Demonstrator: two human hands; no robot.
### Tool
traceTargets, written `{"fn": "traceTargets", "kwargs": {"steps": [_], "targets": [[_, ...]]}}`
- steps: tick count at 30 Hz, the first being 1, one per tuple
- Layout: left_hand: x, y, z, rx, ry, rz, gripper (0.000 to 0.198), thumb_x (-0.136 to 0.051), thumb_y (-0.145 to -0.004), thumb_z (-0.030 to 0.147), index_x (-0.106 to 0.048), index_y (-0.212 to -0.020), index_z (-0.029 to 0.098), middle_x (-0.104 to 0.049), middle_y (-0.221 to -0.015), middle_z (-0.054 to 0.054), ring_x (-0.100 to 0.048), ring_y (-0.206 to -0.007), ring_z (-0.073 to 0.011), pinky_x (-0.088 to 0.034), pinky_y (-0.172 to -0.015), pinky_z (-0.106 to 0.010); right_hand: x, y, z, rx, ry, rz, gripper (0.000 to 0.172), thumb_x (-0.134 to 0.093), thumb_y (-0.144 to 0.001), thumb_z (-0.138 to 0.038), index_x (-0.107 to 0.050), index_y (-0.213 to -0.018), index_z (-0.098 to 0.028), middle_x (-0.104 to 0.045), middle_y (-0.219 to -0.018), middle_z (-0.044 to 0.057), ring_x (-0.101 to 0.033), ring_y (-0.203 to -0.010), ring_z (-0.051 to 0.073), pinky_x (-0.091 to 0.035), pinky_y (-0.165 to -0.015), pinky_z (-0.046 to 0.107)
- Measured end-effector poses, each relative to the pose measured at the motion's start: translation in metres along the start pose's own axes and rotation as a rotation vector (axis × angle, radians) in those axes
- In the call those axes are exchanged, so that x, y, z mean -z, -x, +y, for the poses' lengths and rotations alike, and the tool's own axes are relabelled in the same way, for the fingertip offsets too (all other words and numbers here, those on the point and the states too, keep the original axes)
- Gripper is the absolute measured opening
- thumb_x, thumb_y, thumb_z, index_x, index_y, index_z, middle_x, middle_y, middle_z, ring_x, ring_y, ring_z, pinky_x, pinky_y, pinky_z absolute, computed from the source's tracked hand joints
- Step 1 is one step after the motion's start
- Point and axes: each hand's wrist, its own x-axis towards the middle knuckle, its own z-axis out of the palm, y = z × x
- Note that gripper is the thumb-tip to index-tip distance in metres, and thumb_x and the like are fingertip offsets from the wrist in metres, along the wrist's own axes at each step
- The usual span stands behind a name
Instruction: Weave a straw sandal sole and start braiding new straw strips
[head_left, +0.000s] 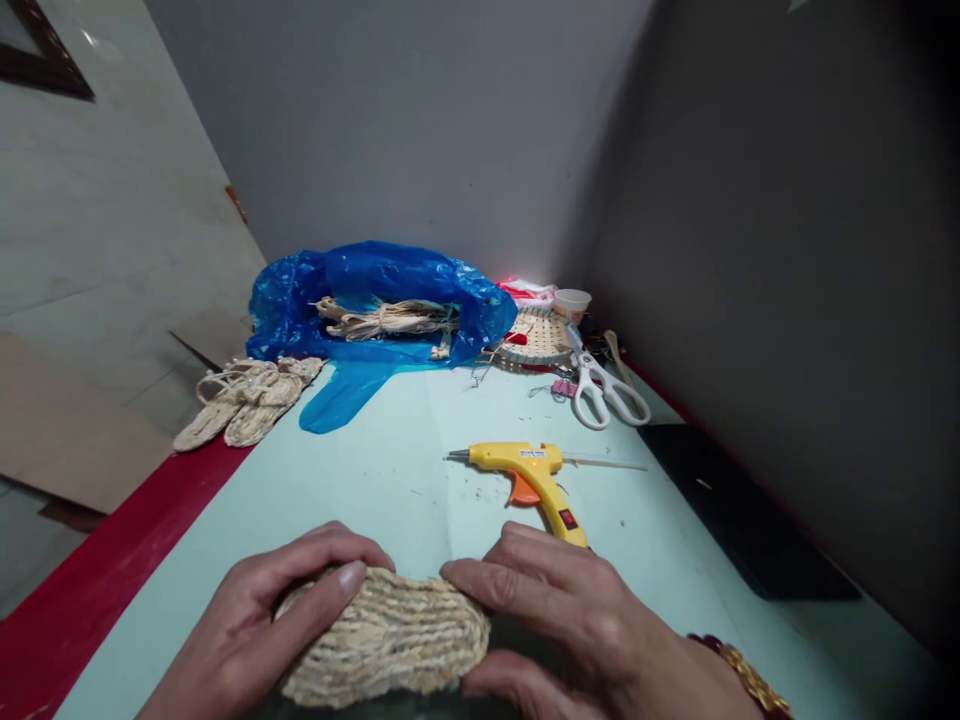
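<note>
The left hand (262, 600) has its fingers clamped on one end of an oval, beige, braided-straw sole (390, 640), its thumb lying on the upper face; the right hand (577, 610) grips the other end, fingers and thumb at the edges; just beyond, on the pale green bench (360, 490), lies a yellow glue gun with an orange trigger (514, 457); farther back sits a crumpled blue plastic bag (375, 265).

A small handicraft workspace, shown by the counter's (405, 480) yellow glue gun (517, 457), with scissors (598, 377), bundled straw (386, 319) and woven sandals (274, 408) beyond the gun.
</note>
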Motion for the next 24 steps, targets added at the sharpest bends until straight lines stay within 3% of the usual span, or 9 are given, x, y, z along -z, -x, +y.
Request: {"fn": "traceTargets", "kwargs": {"steps": [2, 5, 9, 17, 24], "targets": [[0.004, -0.002, 0.005, -0.116, -0.117, -0.083, 0.025, -0.060, -0.084, 0.044, -0.076, -0.077, 0.027, -0.073, -0.082, -0.001, -0.067, -0.082, -0.0185, -0.050, -0.072, -0.020, 0.004, -0.002, 0.000, 0.028, -0.032, -0.067, 0.033, -0.061, -0.094, -0.035, -0.062, -0.120, -0.016, -0.064, -0.090, 0.006, -0.059, -0.083, 0.017, -0.048, -0.072, 0.026], [0.004, -0.002, 0.013, -0.150, -0.227, -0.158, 0.022, -0.060, -0.084, 0.038, -0.079, -0.078, 0.029, -0.075, -0.083, -0.001, -0.068, -0.081, -0.0187, -0.050, -0.073, -0.020, 0.008, -0.005, 0.002, 0.069, -0.057, -0.146, 0.032, -0.059, -0.095, -0.031, -0.060, -0.122, -0.014, -0.062, -0.090, 0.006, -0.057, -0.084, 0.016, -0.046, -0.070, 0.024], [-0.002, 0.000, 0.019, -0.154, -0.256, -0.151, 0.019, -0.062, -0.081, 0.033, -0.080, -0.075, 0.030, -0.074, -0.075, 0.000, -0.068, -0.073, -0.0177, -0.050, -0.067, -0.020, 0.007, -0.003, 0.001, 0.068, -0.053, -0.162, 0.032, -0.057, -0.096, -0.030, -0.059, -0.124, -0.013, -0.061, -0.090, 0.006, -0.055, -0.084, 0.016, -0.045, -0.071, 0.024], [-0.002, -0.003, 0.007, -0.286, -0.366, -0.186, 0.020, -0.060, -0.085, 0.032, -0.078, -0.076, 0.033, -0.073, -0.073, 0.003, -0.068, -0.069, -0.0133, -0.049, -0.065, -0.014, 0.006, -0.001, 0.000, 0.009, -0.052, -0.194, 0.031, -0.051, -0.099, -0.031, -0.059, -0.122, -0.012, -0.059, -0.092, 0.006, -0.054, -0.087, 0.016, -0.043, -0.074, 0.024], [-0.003, 0.003, 0.004, -0.331, -0.392, -0.230, 0.020, -0.058, -0.087, 0.031, -0.075, -0.095, 0.038, -0.073, -0.085, 0.004, -0.067, -0.078, -0.0140, -0.050, -0.072, -0.015, 0.007, -0.002, 0.001, 0.034, -0.085, -0.184, 0.029, -0.049, -0.099, -0.030, -0.060, -0.119, -0.011, -0.059, -0.092, 0.007, -0.052, -0.084, 0.016, -0.043, -0.074, 0.025]]}}
